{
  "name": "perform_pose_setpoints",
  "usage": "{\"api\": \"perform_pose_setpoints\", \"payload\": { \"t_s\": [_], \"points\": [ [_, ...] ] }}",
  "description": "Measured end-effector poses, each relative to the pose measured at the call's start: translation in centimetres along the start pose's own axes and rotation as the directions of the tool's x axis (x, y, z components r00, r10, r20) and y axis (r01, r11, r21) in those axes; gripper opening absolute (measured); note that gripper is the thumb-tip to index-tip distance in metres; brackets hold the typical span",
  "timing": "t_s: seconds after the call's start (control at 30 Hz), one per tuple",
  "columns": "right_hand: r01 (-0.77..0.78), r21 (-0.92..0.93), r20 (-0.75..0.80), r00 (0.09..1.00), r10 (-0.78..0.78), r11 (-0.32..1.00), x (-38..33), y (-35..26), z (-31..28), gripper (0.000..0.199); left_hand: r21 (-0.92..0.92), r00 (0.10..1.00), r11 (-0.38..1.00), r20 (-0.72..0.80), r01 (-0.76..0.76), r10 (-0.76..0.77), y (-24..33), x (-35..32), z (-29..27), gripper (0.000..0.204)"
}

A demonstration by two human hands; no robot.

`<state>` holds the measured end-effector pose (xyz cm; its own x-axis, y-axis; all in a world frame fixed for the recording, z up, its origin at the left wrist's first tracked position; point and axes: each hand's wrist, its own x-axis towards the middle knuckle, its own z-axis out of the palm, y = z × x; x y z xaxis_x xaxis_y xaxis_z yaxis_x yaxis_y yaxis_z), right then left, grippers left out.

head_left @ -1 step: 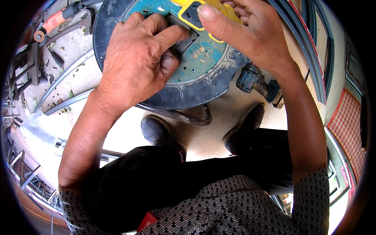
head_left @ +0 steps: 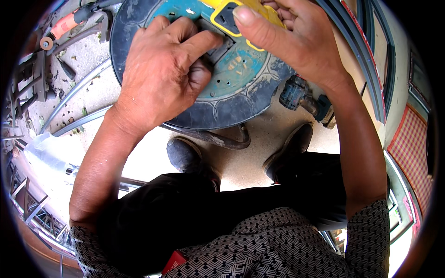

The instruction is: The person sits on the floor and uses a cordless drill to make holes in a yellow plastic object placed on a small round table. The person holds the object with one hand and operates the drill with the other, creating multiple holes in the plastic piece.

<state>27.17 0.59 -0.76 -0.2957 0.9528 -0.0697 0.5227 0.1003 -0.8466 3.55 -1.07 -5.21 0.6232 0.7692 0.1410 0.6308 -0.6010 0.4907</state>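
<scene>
A round stool top [head_left: 227, 111] with a worn teal middle and a black rim is in front of me. My left hand [head_left: 160, 76] rests over it, fingers curled and the index finger lying on a dark grey flat piece [head_left: 221, 50]. Most of that piece is hidden by the hand. My right hand [head_left: 306, 44] grips a yellow plastic casing [head_left: 226, 19] with a black inset panel, the thumb lying along its upper side. The casing is right above the grey piece; its far end is cut off by the frame's top edge.
A blue-black cordless drill [head_left: 301, 97] stands on the floor right of the stool, near my shoes [head_left: 183, 153]. An orange grinder [head_left: 69, 22] and metal strips [head_left: 88, 74] lie at the left. Long dark frame profiles [head_left: 366, 60] lean at the right. Clear plastic sheeting [head_left: 51, 150] lies at lower left.
</scene>
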Motion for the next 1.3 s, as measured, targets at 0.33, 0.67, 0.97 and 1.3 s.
{"api": "perform_pose_setpoints", "payload": {
  "t_s": [0.33,0.67,0.97,1.3],
  "points": [
    [-0.018,0.026,0.045,0.999,0.017,0.999,0.1,0.1,-0.7,0.059,-0.003,0.998,1.0,-0.063,-0.03,0.03,0.1,0.0,0.6,0.041],
    [0.032,-0.052,0.01,0.999,-0.031,0.998,0.1,-0.1,-0.2,0.057,-0.049,0.991,0.998,-0.125,0.05,-0.056,0.0,-0.7,0.9,0.037],
    [-0.084,0.246,0.081,0.995,0.066,0.966,0.6,3.4,-0.5,0.053,-0.026,0.997,1.0,-0.079,-0.014,0.012,-0.3,-0.7,0.7,0.045],
    [-0.141,0.279,0.098,0.988,0.118,0.95,0.5,3.1,-0.5,0.05,0.004,0.997,1.0,-0.075,0.002,-0.001,0.2,-0.4,0.8,0.044]
  ]
}}
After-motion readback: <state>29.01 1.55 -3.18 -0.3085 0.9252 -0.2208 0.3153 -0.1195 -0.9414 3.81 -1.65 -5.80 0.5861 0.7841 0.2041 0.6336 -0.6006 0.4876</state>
